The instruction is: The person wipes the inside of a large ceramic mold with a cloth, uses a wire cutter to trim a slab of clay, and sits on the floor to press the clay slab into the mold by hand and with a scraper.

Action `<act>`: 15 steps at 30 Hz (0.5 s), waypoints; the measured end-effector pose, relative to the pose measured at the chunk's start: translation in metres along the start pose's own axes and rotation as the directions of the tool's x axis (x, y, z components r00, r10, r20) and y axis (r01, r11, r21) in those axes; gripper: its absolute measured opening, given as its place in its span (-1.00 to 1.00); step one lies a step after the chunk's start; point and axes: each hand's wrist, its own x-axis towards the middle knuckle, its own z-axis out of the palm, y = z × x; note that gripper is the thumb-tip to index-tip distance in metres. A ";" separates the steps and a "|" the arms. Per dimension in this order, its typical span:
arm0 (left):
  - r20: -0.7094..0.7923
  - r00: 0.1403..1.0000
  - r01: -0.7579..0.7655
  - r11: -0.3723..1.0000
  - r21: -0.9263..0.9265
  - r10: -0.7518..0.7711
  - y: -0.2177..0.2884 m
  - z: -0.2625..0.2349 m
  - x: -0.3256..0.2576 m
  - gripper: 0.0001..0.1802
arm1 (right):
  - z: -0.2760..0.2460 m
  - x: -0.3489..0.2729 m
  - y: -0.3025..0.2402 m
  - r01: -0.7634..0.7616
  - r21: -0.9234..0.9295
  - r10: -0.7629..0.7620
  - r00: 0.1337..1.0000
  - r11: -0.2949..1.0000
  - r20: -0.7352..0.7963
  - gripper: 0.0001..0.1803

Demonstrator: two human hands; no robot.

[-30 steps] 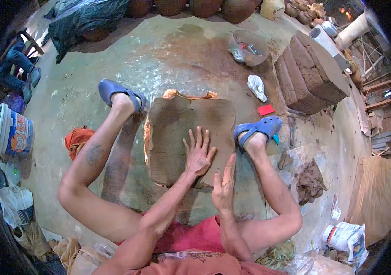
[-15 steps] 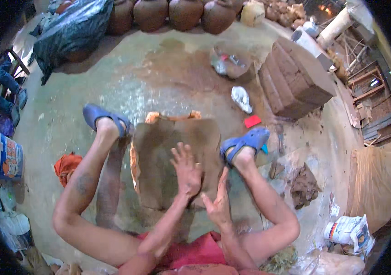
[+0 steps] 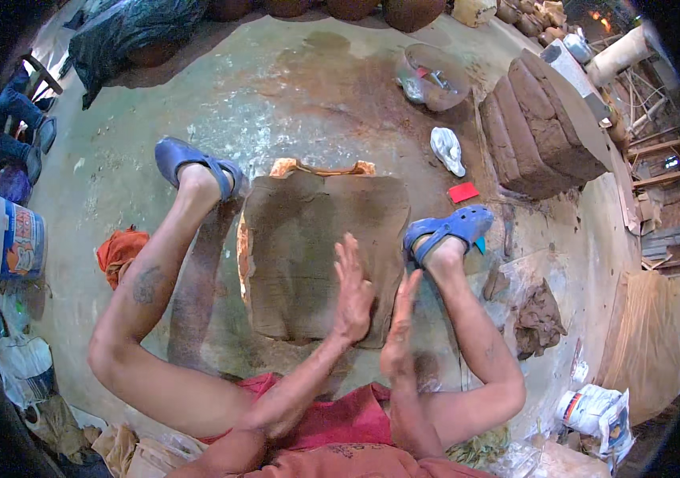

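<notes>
Between my legs lies a thick, flat, grey-brown clay slab [image 3: 308, 247], roughly square, with a worn orange-and-white edge showing under it on the left and far sides. My left hand [image 3: 353, 296] is over the slab's near right part, its fingers stretched out and pointing away from me. It appears to rest on the clay with its outer edge toward the right. Just beyond the slab's right edge, my right hand [image 3: 400, 328] stands on its side, fingers straight and palm turned toward the clay. Neither hand grips anything.
My feet in blue clogs [image 3: 193, 163] flank the slab. At the far right stands a big stacked clay block [image 3: 543, 131], with a clear bowl [image 3: 439, 80], a white bundle [image 3: 447, 151] and a red piece [image 3: 463, 193] near it. A clay lump [image 3: 537, 320] lies right; an orange cloth [image 3: 121, 251] lies left.
The view has tilted, so the scene sits differently. My left hand's fingers, spread before, are closer together. My right hand has turned more upright along the slab's right edge.
</notes>
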 end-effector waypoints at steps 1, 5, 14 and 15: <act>-0.097 0.993 -0.073 0.996 -0.041 0.069 -0.006 -0.007 0.008 -0.16 | -0.009 0.004 0.001 -0.035 0.073 0.036 0.999 0.997 -0.016 0.04; -0.299 0.942 -0.033 0.930 0.365 0.151 -0.035 -0.029 0.059 -0.15 | -0.030 0.059 0.011 0.052 -0.026 -0.053 0.998 0.998 -0.047 -0.03; -0.236 0.955 0.006 0.781 0.625 0.181 -0.062 0.000 0.082 -0.16 | -0.024 0.107 0.016 -0.062 -0.178 0.088 0.986 0.982 0.145 -0.14; -0.238 0.956 0.019 0.776 0.631 0.170 -0.068 -0.002 0.080 -0.16 | -0.020 0.103 0.017 -0.059 -0.176 0.088 0.982 0.983 0.166 -0.15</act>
